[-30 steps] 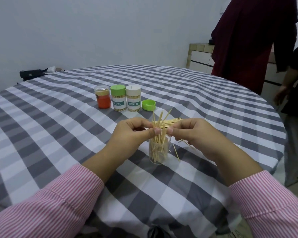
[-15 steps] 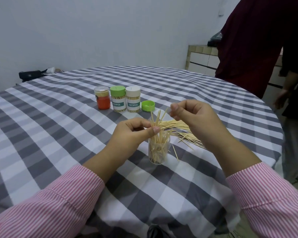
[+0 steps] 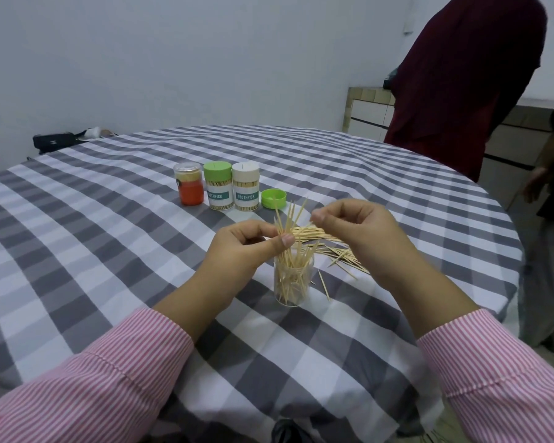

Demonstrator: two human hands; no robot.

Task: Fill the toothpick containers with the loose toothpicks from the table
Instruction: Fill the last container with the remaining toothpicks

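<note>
At a round worktop (image 3: 109, 251) covered in a grey-and-white checked cloth, a person in a pink striped shirt tends an open clear container (image 3: 293, 282) standing upright near the front, partly filled with toothpicks that splay out above its rim. The left hand (image 3: 247, 247) pinches that upright bundle (image 3: 290, 225) between thumb and curled fingers just above the container's mouth. The right hand (image 3: 355, 228) hangs just beside it, raised off the cloth, its fingers curled with thumb and forefinger tips pressed together; whether a toothpick sits between them cannot be told. Behind and to the right of the container, a pile of loose toothpicks (image 3: 330, 244) lies on the cloth, partly hidden by the right hand. Farther back stand three closed containers in a row: an orange one with a clear lid (image 3: 188, 184), a green-capped one (image 3: 218, 186) and a white-capped one (image 3: 245, 187), with a loose green cap (image 3: 273, 198) lying just right of them. A black bag (image 3: 56, 142) rests at the far left edge. Two people stand at right.
</note>
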